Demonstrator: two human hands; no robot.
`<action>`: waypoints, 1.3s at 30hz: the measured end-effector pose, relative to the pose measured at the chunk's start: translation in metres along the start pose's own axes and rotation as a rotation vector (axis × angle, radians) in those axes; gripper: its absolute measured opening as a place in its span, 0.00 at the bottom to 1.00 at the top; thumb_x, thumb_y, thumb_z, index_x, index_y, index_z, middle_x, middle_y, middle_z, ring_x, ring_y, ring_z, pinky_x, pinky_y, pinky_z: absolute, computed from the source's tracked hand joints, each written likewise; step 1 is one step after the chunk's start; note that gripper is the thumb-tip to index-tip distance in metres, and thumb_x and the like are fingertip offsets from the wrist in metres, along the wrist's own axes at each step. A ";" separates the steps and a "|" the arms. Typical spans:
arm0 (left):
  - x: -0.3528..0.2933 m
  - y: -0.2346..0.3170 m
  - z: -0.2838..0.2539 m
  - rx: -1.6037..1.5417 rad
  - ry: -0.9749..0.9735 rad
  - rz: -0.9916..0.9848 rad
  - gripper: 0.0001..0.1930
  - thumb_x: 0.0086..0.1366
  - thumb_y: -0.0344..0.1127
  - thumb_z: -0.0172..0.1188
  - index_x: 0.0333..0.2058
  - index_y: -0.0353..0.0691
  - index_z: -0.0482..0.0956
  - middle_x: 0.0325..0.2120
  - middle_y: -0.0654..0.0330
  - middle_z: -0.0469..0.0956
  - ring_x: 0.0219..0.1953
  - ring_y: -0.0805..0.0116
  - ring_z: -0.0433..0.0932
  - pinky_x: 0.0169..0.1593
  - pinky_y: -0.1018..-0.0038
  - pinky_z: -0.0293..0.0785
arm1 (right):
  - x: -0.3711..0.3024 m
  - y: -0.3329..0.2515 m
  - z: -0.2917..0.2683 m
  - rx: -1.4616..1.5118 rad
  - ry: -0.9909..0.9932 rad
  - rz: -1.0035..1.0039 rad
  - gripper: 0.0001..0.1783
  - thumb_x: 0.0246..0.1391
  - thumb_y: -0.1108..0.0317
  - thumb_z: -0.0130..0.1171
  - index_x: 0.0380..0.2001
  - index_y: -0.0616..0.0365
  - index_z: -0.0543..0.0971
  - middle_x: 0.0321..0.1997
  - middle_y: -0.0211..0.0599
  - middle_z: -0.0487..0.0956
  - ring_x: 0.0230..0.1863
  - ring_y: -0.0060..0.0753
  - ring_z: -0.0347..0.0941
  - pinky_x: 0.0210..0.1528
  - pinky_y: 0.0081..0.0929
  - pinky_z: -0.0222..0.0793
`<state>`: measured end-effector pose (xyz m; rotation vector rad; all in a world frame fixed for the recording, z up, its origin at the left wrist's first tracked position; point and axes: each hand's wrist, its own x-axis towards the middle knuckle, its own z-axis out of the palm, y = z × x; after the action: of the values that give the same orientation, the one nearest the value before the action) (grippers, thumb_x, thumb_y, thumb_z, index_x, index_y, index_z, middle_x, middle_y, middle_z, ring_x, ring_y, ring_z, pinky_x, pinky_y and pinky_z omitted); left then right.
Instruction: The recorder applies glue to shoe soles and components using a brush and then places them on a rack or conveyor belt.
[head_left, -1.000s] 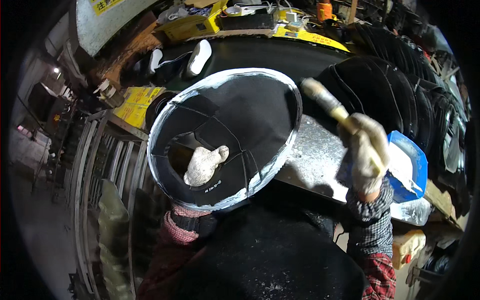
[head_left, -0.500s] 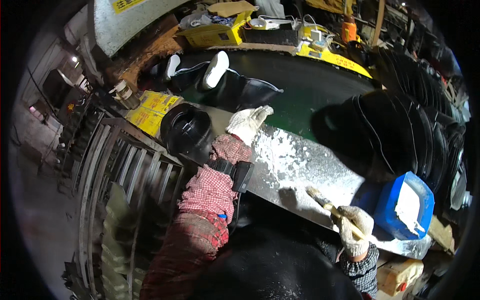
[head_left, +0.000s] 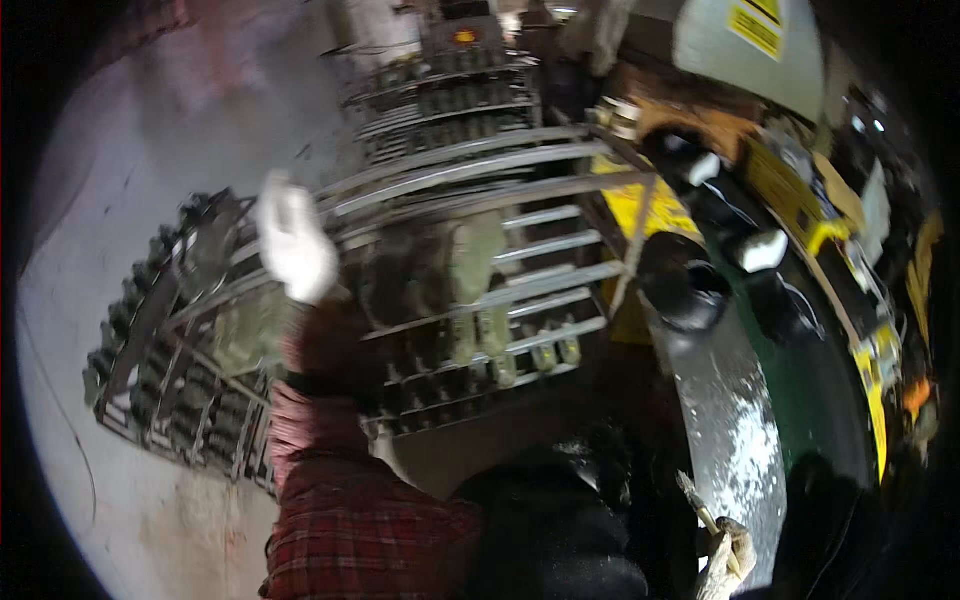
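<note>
My left hand (head_left: 298, 245), in a white work glove, is stretched out over a metal rack (head_left: 470, 205) on the left. It is smeared by motion, so its fingers and anything in them do not show clearly. At the lower right, my right hand (head_left: 733, 560), also gloved, is closed around a brush (head_left: 704, 514). The brush's bristle end points up and left, at the near edge of a white-smeared metal worktop (head_left: 715, 400). Green-grey moulded pieces (head_left: 478, 260) sit on the rack's bars.
A black round container (head_left: 685, 283) stands at the worktop's far end, near a yellow sheet (head_left: 650, 205). Black pieces with white parts (head_left: 763, 250) lie on a dark green surface (head_left: 800, 400). A second rack (head_left: 450, 100) with rows of pieces stands farther back, beside the grey floor (head_left: 120, 270).
The view has swung left onto the racks. My left hand has left the worktop and reaches over the rack. My right hand still holds the brush; the blue container is out of view.
</note>
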<state>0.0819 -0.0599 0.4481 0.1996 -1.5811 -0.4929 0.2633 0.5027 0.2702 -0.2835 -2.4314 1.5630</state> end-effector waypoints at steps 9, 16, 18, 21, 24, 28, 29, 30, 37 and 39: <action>0.101 -0.205 -0.127 -0.098 -0.181 -0.475 0.37 0.61 0.61 0.57 0.56 0.33 0.72 0.51 0.47 0.76 0.54 0.55 0.74 0.59 0.66 0.66 | 0.013 -0.038 0.015 -0.295 -0.158 0.054 0.17 0.65 0.59 0.51 0.50 0.58 0.78 0.48 0.42 0.80 0.45 0.31 0.75 0.48 0.23 0.70; 0.089 -0.162 -0.094 1.093 0.185 0.062 0.28 0.56 0.50 0.61 0.52 0.41 0.75 0.52 0.47 0.73 0.55 0.49 0.71 0.59 0.57 0.66 | -0.012 -0.037 0.018 0.201 0.115 0.086 0.08 0.59 0.68 0.56 0.34 0.62 0.78 0.22 0.31 0.77 0.21 0.18 0.69 0.25 0.18 0.63; 0.089 -0.132 -0.106 1.264 0.249 -0.088 0.32 0.55 0.55 0.62 0.54 0.41 0.74 0.53 0.47 0.72 0.55 0.49 0.71 0.58 0.56 0.67 | -0.012 -0.036 0.021 0.137 0.123 0.034 0.07 0.57 0.69 0.57 0.33 0.64 0.78 0.22 0.32 0.78 0.21 0.20 0.71 0.26 0.20 0.66; 0.122 -0.214 -0.156 0.899 0.143 -0.784 0.42 0.48 0.63 0.67 0.53 0.34 0.74 0.53 0.42 0.71 0.54 0.45 0.72 0.57 0.55 0.70 | -0.009 -0.043 0.021 0.017 0.070 -0.108 0.07 0.57 0.69 0.58 0.32 0.64 0.79 0.20 0.33 0.77 0.21 0.21 0.70 0.25 0.20 0.65; 0.114 -0.217 -0.155 0.956 0.114 -0.597 0.47 0.43 0.65 0.71 0.52 0.29 0.73 0.51 0.36 0.71 0.53 0.43 0.73 0.55 0.56 0.73 | -0.010 -0.052 0.033 0.093 0.080 0.007 0.07 0.55 0.70 0.58 0.31 0.64 0.79 0.20 0.32 0.77 0.20 0.20 0.70 0.24 0.20 0.64; 0.102 -0.204 -0.130 0.754 0.131 -0.591 0.41 0.44 0.59 0.73 0.51 0.34 0.76 0.45 0.42 0.79 0.46 0.49 0.78 0.53 0.59 0.73 | -0.011 -0.086 0.038 0.035 0.066 -0.014 0.07 0.54 0.70 0.59 0.30 0.64 0.79 0.20 0.32 0.77 0.21 0.21 0.71 0.25 0.20 0.66; 0.096 -0.204 -0.125 0.709 0.156 -0.537 0.41 0.44 0.58 0.73 0.53 0.37 0.76 0.43 0.45 0.81 0.43 0.51 0.81 0.50 0.60 0.74 | -0.011 -0.092 0.039 -0.046 0.079 -0.118 0.07 0.54 0.70 0.59 0.29 0.64 0.79 0.20 0.33 0.77 0.21 0.22 0.71 0.25 0.21 0.66; 0.098 -0.213 -0.120 0.657 0.106 -0.571 0.38 0.47 0.54 0.73 0.53 0.34 0.75 0.43 0.45 0.80 0.41 0.55 0.80 0.49 0.61 0.74 | -0.012 -0.082 0.038 0.089 0.056 -0.070 0.06 0.54 0.70 0.59 0.28 0.63 0.79 0.20 0.34 0.78 0.21 0.23 0.72 0.25 0.21 0.67; 0.108 -0.289 -0.094 -0.164 0.079 -0.878 0.23 0.55 0.41 0.68 0.47 0.36 0.76 0.37 0.57 0.78 0.31 0.62 0.78 0.34 0.64 0.76 | -0.018 -0.033 0.030 0.223 -0.051 0.095 0.11 0.59 0.66 0.58 0.39 0.63 0.77 0.28 0.30 0.76 0.29 0.19 0.69 0.33 0.19 0.66; 0.101 -0.253 -0.093 -0.679 0.039 -0.799 0.30 0.57 0.40 0.67 0.54 0.31 0.69 0.46 0.51 0.76 0.39 0.55 0.79 0.39 0.65 0.80 | -0.020 -0.026 0.033 0.281 0.017 0.021 0.09 0.59 0.68 0.56 0.32 0.63 0.78 0.20 0.34 0.76 0.20 0.22 0.68 0.25 0.21 0.65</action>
<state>0.1224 -0.3443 0.4316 0.3112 -1.1663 -1.5965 0.2714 0.4583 0.2786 -0.2686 -2.1648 1.8741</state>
